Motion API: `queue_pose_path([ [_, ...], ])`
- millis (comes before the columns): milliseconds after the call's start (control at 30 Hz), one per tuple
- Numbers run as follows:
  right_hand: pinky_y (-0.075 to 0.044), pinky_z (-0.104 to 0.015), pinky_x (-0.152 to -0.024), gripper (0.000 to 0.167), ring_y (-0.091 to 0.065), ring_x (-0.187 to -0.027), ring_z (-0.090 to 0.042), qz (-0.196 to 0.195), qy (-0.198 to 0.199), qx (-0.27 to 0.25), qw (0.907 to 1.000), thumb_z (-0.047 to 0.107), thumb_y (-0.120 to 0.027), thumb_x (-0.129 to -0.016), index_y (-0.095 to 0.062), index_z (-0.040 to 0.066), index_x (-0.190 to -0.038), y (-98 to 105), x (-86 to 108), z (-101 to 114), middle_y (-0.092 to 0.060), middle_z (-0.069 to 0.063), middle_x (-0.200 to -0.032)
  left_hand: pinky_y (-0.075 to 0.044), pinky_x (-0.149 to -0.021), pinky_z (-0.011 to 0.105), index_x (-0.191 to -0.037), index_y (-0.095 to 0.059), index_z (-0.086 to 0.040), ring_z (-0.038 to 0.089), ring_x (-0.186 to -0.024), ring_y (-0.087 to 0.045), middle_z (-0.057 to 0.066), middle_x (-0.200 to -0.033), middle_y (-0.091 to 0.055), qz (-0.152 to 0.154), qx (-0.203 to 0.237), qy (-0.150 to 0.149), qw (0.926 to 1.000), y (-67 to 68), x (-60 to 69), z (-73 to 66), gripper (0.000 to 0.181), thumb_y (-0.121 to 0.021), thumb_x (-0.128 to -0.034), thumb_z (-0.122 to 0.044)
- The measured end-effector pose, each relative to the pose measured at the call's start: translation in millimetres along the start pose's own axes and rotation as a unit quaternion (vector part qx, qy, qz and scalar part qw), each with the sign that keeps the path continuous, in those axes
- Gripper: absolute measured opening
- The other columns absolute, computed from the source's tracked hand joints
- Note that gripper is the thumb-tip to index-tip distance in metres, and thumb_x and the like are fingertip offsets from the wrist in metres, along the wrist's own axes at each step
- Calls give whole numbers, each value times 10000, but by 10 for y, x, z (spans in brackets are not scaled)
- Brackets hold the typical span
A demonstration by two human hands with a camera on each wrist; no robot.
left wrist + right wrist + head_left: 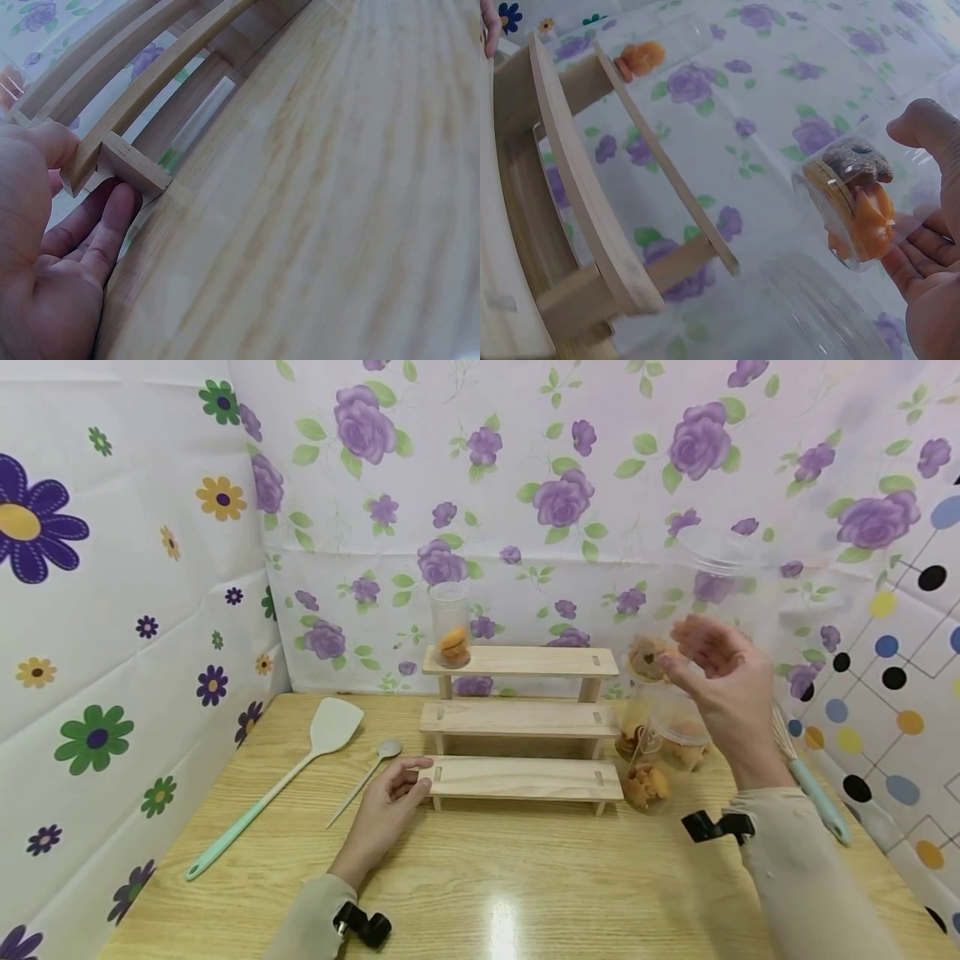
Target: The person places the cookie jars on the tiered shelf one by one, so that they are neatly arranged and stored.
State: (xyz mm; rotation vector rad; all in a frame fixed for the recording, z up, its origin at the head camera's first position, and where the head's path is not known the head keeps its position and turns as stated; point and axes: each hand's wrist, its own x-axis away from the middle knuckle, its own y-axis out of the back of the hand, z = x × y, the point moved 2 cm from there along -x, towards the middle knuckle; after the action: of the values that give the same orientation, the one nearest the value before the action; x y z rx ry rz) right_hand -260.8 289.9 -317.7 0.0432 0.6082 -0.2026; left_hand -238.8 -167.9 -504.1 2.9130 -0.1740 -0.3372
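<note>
Right hand holds a clear jar aloft; left hand on the stand

Right hand (pixel 723 681): raised beyond the right end of the three-tier wooden stand (pixel 517 718). Thumb and fingers curl round a clear jar (pixel 842 206), off the table and tilted, base toward the stand. In it: a flower-shaped orange piece (pixel 874 225) and a rough grey-brown piece (pixel 861 159). Jar walls are faint in the head view.

Left hand (pixel 386 802): narrow hold on the left end of the lowest shelf, thumb and fingers either side of the wood, fingertips against the leg below.

Top shelf, left end: upright clear jar with orange-brown cookies (pixel 454 647). More clear jars with cookies (pixel 647 789) stand on the table just beside the stand's right end; they overlap, exact count unclear.

Table, left of stand: small grey spoon (pixel 388 748), then a spatula (pixel 336 727) with mint handle. Far right: whisk (pixel 821 802), also mint-handled, near the right sleeve. Behind: purple-rose cloth (pixel 562 497).
</note>
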Motion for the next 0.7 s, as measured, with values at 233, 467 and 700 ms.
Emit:
queue_pose_path([
  [233,-531,-242,-1109,568,-692,-1263,-208,261,-38,142,9996,85,-910,-947,-678,21,-1462,-409,-131,-25,-731,-91,-1371,-562,-903,251,-1447,-695,-124,231,-1074,-677,168,-1201,-734,43,44,32,10000,-4,-1,-3,346,-709,-1128,-257],
  [467,-510,-304,-1168,599,-671,-1317,-232,520,-94,287,9982,164,-906,-967,-650,20,-1489,-792,-256,-108,-709,-105,-1400,-559,-910,249,-1440,-698,-135,246,-1081,-676,166,-1197,-732,38,25,49,10000,2,1,4,341,-716,-1124,-263],
  [700,-494,-379,-1206,645,-642,-1383,-305,718,-196,224,9970,199,-906,-974,-616,24,-1523,-1102,-332,-216,-689,-125,-1444,-556,-929,257,-1433,-701,-140,260,-1094,-675,164,-1194,-730,29,22,88,10000,9,1,7,334,-719,-1122,-259],
])
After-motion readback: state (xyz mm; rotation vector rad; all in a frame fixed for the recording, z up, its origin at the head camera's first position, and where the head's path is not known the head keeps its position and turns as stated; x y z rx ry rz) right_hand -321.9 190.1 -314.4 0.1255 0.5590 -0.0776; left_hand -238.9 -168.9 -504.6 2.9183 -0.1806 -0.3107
